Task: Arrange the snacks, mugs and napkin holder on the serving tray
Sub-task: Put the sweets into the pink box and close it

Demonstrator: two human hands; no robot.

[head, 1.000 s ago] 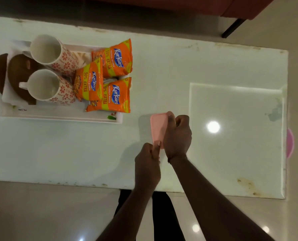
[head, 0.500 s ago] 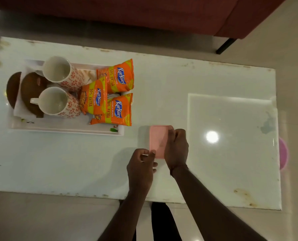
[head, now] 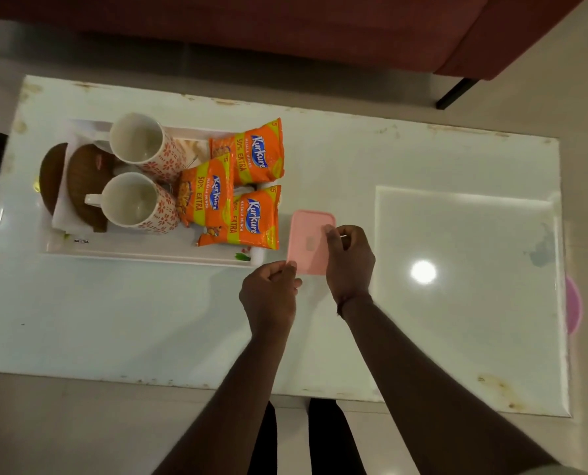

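Hands [head: 308, 269] on pink box [head: 308, 240], just right of loaded tray [head: 148, 257]

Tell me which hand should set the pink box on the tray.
Probably the left hand: it pinches the pink box's near corner on the side nearest the tray. The right hand holds the far side and would cross over.

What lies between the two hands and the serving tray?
In the head view, a flat pink object lies there on the table, beside the serving tray; right hand and left hand touch it.
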